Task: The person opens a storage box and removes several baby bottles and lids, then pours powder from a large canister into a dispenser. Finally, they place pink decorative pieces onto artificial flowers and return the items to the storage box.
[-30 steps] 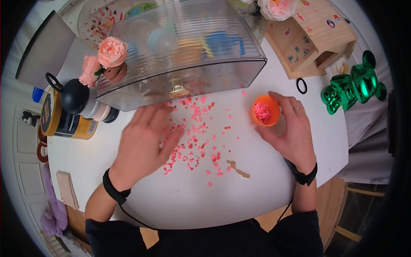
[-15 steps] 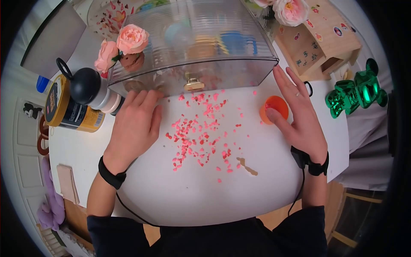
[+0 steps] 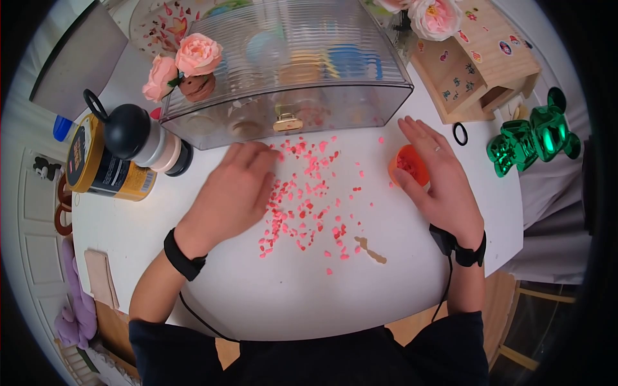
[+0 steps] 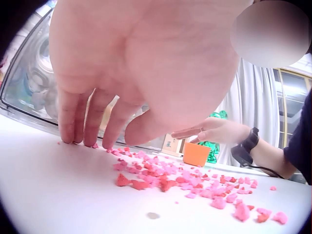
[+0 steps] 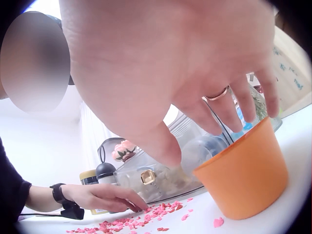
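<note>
Small pink and red bits (image 3: 277,222) lie scattered over the white table (image 3: 309,296). My left hand (image 3: 228,193) is palm down at their left edge; in the left wrist view its fingertips come down at the tabletop beside the bits. An orange cup (image 5: 243,173) stands on the right, with pink bits inside it in the head view. Over the cup is my right hand (image 3: 447,183), fingers extended past the rim and thumb across the near side. The right wrist view shows these fingers spread above the rim, not wrapped round the cup.
Behind the bits stands a clear ribbed box (image 3: 290,90) with a gold clasp. At left are a black-topped bottle (image 3: 132,135) and a yellow-lidded tub (image 3: 96,154). A wooden house (image 3: 496,61), black ring (image 3: 459,134) and green shiny figure (image 3: 541,132) stand right.
My left hand moved right and away from the box, then back in toward the bits. My right hand went from holding the cup's side to lying over it with straight fingers.
</note>
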Action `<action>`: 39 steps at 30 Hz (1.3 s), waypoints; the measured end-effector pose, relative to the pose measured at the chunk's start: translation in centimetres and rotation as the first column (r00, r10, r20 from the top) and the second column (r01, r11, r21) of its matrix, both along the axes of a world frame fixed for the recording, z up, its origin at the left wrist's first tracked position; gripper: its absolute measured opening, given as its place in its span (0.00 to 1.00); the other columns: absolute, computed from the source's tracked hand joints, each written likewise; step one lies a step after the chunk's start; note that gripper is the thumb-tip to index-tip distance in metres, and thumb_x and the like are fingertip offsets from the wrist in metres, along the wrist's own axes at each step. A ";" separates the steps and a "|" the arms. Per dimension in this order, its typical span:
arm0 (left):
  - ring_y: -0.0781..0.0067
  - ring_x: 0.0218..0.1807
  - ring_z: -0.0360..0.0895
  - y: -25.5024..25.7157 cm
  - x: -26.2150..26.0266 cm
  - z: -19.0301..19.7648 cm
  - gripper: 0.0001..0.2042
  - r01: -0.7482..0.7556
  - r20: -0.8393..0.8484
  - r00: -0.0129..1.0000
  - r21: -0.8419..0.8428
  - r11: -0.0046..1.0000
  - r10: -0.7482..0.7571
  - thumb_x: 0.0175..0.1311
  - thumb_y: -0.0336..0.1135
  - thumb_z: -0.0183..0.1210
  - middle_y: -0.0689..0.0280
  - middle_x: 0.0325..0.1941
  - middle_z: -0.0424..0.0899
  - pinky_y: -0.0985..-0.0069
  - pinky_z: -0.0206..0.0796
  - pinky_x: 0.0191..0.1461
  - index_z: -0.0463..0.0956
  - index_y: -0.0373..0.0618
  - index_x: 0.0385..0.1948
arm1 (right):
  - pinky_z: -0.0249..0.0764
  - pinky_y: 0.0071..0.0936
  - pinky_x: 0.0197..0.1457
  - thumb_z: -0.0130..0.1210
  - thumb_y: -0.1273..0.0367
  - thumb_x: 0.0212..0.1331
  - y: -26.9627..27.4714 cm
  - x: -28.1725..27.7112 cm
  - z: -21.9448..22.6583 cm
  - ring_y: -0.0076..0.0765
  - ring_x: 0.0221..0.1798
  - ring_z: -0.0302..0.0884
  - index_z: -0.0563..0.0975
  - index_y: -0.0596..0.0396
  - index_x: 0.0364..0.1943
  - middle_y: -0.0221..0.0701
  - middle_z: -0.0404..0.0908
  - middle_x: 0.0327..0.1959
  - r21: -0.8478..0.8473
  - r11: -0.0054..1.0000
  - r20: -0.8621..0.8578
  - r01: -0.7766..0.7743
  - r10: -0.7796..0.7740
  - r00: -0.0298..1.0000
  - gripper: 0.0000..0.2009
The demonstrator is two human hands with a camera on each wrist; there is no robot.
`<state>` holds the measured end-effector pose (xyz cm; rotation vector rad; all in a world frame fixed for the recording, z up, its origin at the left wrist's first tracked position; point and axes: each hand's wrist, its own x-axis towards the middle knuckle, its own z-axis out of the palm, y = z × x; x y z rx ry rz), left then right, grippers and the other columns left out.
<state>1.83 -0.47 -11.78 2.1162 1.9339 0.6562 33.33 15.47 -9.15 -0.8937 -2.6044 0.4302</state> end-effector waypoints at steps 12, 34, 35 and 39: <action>0.39 0.60 0.81 1.7 1.8 0.1 0.17 0.098 -0.068 0.993 0.080 0.992 -0.093 0.71 0.23 0.62 0.49 0.61 0.84 0.55 0.77 0.66 0.80 0.36 0.60 | 0.76 0.47 0.75 0.68 0.67 0.69 0.2 1.5 -0.8 0.58 0.72 0.78 0.85 0.57 0.62 0.46 0.86 0.67 0.030 0.995 -0.094 0.100 -0.097 0.991 0.19; 0.41 0.61 0.82 3.5 4.0 1.6 0.18 0.199 -0.075 0.977 0.015 0.980 -0.198 0.73 0.29 0.64 0.50 0.64 0.84 0.56 0.79 0.64 0.80 0.37 0.62 | 0.80 0.43 0.66 0.68 0.68 0.68 0.8 1.7 -1.5 0.53 0.61 0.83 0.87 0.57 0.53 0.40 0.91 0.55 0.019 0.995 -0.254 0.096 -0.088 0.963 0.13; 0.42 0.61 0.82 3.9 4.1 1.1 0.17 0.157 -0.119 0.981 0.026 0.987 -0.153 0.73 0.29 0.65 0.50 0.64 0.84 0.56 0.79 0.64 0.81 0.37 0.62 | 0.79 0.43 0.66 0.68 0.68 0.68 0.8 1.6 -1.5 0.53 0.62 0.83 0.87 0.57 0.53 0.40 0.91 0.55 0.015 0.995 -0.256 0.101 -0.094 0.962 0.13; 0.43 0.61 0.83 3.9 5.0 -0.1 0.17 0.085 -0.195 0.978 0.043 0.995 -0.075 0.73 0.29 0.65 0.51 0.63 0.84 0.56 0.79 0.63 0.82 0.37 0.60 | 0.79 0.43 0.66 0.68 0.69 0.68 0.9 1.7 -1.5 0.54 0.62 0.83 0.87 0.57 0.53 0.41 0.91 0.55 0.015 0.995 -0.271 0.104 -0.096 0.958 0.13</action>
